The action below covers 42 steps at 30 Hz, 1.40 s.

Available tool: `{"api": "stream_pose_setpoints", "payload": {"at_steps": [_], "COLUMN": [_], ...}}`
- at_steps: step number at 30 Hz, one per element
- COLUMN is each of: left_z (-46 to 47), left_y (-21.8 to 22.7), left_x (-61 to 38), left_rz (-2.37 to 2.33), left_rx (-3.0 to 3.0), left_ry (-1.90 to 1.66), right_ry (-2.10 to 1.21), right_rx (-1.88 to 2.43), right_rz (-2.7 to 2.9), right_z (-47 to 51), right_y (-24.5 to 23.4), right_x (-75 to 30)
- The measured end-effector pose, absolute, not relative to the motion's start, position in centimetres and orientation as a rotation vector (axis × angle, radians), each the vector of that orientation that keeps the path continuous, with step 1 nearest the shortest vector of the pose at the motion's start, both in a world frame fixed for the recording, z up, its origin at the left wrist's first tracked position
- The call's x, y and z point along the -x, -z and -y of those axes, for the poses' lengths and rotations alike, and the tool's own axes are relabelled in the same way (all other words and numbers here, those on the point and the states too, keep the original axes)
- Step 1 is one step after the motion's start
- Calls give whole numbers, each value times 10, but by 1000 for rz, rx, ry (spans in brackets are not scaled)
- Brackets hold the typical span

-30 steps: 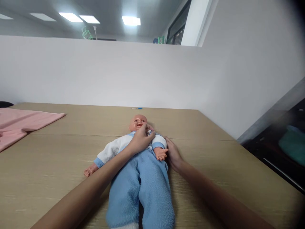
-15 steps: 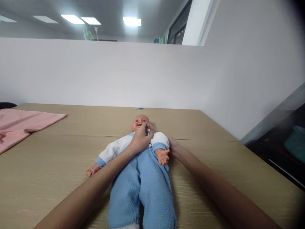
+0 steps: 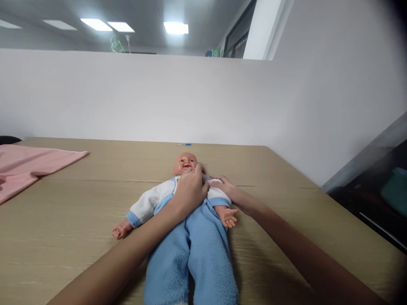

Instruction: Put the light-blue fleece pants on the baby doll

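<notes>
A baby doll (image 3: 187, 160) lies on its back with its head pointing away from me. It wears a fleece outfit (image 3: 203, 250) with blue legs and white sleeves with blue cuffs. My left hand (image 3: 190, 186) is closed at the collar, just under the doll's chin, and covers part of the chest. On the other side my right hand (image 3: 226, 188) grips the cloth at the doll's shoulder, its fingertips close to those of the left. What lies under the fingers is hidden. Both plastic hands of the doll stick out of the cuffs.
A pink cloth (image 3: 34, 163) lies on the wooden table (image 3: 79, 237) at the left. A small blue-ended stick (image 3: 187, 144) rests near the far edge. Behind stands a white partition (image 3: 143, 97); a dark object (image 3: 378, 203) is beyond the right edge.
My right hand has come up from beside the doll's arm onto its shoulder. The doll's arm on that side has shifted outward and down. My left hand stays at the collar.
</notes>
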<state>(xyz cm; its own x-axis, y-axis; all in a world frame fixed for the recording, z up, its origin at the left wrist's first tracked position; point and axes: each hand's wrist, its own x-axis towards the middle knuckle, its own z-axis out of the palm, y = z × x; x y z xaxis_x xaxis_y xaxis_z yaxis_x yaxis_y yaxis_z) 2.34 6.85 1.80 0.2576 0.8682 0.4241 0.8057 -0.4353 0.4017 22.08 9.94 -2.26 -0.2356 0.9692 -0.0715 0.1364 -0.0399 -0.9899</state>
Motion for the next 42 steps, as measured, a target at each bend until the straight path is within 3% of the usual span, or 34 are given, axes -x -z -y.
{"api": "stream_pose_setpoints", "payload": {"at_steps": [4, 10, 21, 26, 28, 31, 37, 42], "left_z": [-70, -75, -76, -71, -69, -67, -64, -64], "left_y": [-18, -18, -15, -20, -25, -36, -42, -37], "left_x": [-21, -17, -20, -17, -13, -7, -1, -4], "left_rz": [-1636, -1637, -1558, -1468, -1358, -1079, -780, -812], "left_rx": [-2397, -2397, -2484, -2610, -2668, -2676, -2575, -2442], "left_ry": [-865, -848, -784, -870, -913, -889, -579, -528], "right_ry": [-1308, -667, -334, 152, 38, -401, -1173, -1400], "right_rx": [1307, 1382, 1200, 1050, 933, 899, 980, 954], "right_rz": [1771, 2411, 2375, 2264, 2285, 2213, 1779, 1476], "right_z": [-76, -54, -56, -40, -25, -3, -7, -23], "right_y": [-3, -27, 12, 17, 15, 13, 33, 46], "right_x": [-249, -283, -292, -282, -269, -248, -232, -233]}}
